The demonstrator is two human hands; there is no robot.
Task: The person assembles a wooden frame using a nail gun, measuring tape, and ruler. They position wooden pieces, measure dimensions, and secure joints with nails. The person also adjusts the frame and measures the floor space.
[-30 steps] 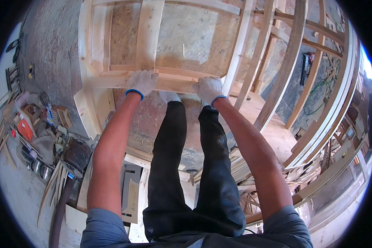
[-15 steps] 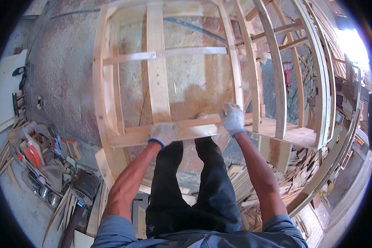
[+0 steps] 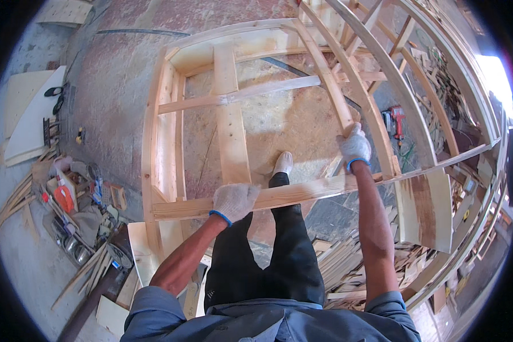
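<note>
A large wooden frame [image 3: 302, 192] of pale boards stretches across the view in front of my legs. My left hand [image 3: 235, 202], in a whitish work glove with a blue cuff, is closed over its near rail left of the middle. Further right, my right hand [image 3: 355, 147], gloved the same way, wraps round the near end of a slat [image 3: 332, 97] that runs away from me. A wide upright board [image 3: 231, 122] and a thinner cross strip [image 3: 268, 90] lie beyond my left hand. My fingertips on the rail's far side are partly hidden.
Tools and scraps, with an orange item [image 3: 64, 199], clutter the floor at left. Loose wood offcuts [image 3: 347, 259] are heaped at lower right. A red power tool [image 3: 397, 122] lies beyond the right-hand slats. My shoe [image 3: 284, 163] stands inside the frame's outline.
My right hand has shifted from the near rail onto a slat, farther right. The frame has tilted and now sits lower and farther right in view. One shoe now shows beyond the rail.
</note>
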